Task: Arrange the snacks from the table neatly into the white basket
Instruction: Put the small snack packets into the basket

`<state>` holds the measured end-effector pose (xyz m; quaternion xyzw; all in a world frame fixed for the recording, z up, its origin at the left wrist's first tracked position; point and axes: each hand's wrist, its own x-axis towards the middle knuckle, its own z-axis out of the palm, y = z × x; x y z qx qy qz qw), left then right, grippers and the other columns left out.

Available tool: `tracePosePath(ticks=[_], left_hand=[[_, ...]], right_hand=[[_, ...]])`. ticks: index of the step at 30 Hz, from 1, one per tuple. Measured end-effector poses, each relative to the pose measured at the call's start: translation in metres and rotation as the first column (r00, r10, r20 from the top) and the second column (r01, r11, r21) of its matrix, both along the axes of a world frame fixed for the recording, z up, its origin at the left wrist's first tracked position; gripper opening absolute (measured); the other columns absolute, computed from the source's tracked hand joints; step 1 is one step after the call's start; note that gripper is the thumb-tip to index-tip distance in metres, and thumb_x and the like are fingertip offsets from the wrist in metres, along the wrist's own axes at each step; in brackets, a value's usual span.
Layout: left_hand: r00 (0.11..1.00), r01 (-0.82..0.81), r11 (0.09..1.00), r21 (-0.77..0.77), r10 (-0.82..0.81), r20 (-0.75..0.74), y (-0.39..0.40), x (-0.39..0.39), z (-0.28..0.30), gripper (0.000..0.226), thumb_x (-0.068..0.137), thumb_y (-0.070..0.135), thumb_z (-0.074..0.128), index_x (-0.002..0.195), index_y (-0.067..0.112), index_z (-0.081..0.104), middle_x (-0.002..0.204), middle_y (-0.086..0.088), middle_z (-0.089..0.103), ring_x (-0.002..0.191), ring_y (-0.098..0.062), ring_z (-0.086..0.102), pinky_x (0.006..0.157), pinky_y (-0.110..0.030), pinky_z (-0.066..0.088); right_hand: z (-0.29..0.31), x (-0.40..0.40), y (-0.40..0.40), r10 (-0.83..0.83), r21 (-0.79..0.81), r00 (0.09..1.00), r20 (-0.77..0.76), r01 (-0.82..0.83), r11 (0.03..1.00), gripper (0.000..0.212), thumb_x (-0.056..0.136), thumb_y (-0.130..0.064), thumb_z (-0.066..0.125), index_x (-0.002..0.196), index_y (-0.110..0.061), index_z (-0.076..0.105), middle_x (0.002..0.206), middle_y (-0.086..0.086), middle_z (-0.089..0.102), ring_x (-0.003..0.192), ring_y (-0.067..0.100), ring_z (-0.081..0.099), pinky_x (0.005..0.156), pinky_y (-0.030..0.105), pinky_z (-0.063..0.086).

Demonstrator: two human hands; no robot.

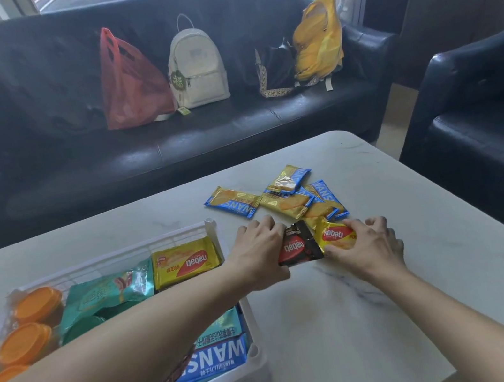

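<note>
The white basket (255,352) stands at the table's left and holds orange-lidded cups (36,304), green bags (110,291), a yellow nabati pack (186,263) and blue Wans packs (216,357). Right of the basket, my left hand (261,249) grips a black nabati pack (299,246). My right hand (368,247) pinches a small yellow nabati pack (334,235) beside it. Both packs lie low on the white marble table (435,226). Behind them sits a loose pile of several blue-and-yellow Wans cracker packs (282,199).
A black leather sofa (168,145) runs behind the table with a red plastic bag (130,81), a white backpack (196,66), a black bag (276,68) and a yellow bag (319,37) on it. A black armchair (494,121) stands at the right.
</note>
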<state>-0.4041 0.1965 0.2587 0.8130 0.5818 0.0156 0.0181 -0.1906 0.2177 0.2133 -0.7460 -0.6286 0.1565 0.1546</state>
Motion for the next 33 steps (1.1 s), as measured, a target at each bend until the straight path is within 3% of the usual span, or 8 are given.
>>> tracePosePath(ticks=[3,7,9,17,25,33], left_hand=[[0.999,-0.015,0.996,0.088,0.010,0.046,0.000,-0.006,0.008,0.064,0.077,0.044,0.065,0.133,0.017,0.046,0.120,-0.007,0.047,0.107,-0.027,0.047,0.095,-0.040,0.042],[0.992,-0.039,0.990,0.135,0.023,0.123,0.001,-0.021,0.026,0.067,0.076,0.045,0.066,0.134,0.016,0.049,0.120,-0.006,0.049,0.107,-0.026,0.048,0.093,-0.038,0.044],[0.991,-0.037,0.989,0.144,0.018,0.130,-0.001,-0.033,0.034,0.067,0.076,0.046,0.068,0.134,0.017,0.049,0.120,-0.006,0.050,0.108,-0.026,0.048,0.095,-0.038,0.044],[0.988,-0.114,0.988,0.109,0.100,0.121,-0.036,-0.091,0.043,0.072,0.074,0.048,0.072,0.136,0.019,0.049,0.121,-0.003,0.050,0.107,-0.026,0.049,0.098,-0.038,0.041],[0.972,-0.137,0.989,-0.056,0.145,0.185,-0.077,-0.135,0.047,0.084,0.071,0.043,0.081,0.143,0.027,0.041,0.125,0.005,0.053,0.113,-0.016,0.053,0.096,-0.028,0.044],[0.967,-0.134,0.986,-0.100,0.152,0.205,-0.099,-0.151,0.040,0.061,0.073,0.047,0.081,0.125,0.038,0.051,0.124,0.010,0.052,0.108,-0.012,0.054,0.091,-0.035,0.052]], right_hand=[[-0.001,-0.001,-0.004,0.020,-0.016,0.998,0.052,-0.019,1.000,0.077,0.074,-0.072,0.060,0.142,-0.038,0.044,0.141,0.005,0.040,0.132,0.029,0.040,0.109,0.047,0.028],[-0.007,0.000,-0.010,0.095,0.022,0.984,0.153,-0.099,0.995,0.081,0.076,-0.072,0.054,0.147,-0.036,0.036,0.154,0.000,0.036,0.148,0.023,0.019,0.118,0.054,0.005],[-0.009,0.000,-0.012,0.142,-0.024,0.976,0.166,-0.140,0.990,0.079,0.077,-0.071,0.054,0.145,-0.037,0.036,0.153,-0.002,0.038,0.148,0.022,0.020,0.118,0.055,0.000],[0.001,-0.004,-0.014,0.161,-0.101,0.967,0.197,-0.143,0.985,0.070,0.077,-0.064,0.059,0.138,-0.037,0.043,0.140,-0.002,0.048,0.131,0.024,0.042,0.109,0.045,0.024],[0.012,-0.015,-0.026,0.158,-0.125,0.966,0.205,-0.134,0.983,0.066,0.076,-0.053,0.067,0.135,-0.033,0.046,0.136,-0.002,0.049,0.125,0.026,0.046,0.101,0.041,0.030],[0.036,-0.038,-0.035,0.190,-0.037,0.978,0.087,-0.188,0.982,0.075,0.068,-0.045,0.073,0.137,-0.042,0.043,0.134,-0.006,0.056,0.121,0.027,0.050,0.095,0.040,0.032]])
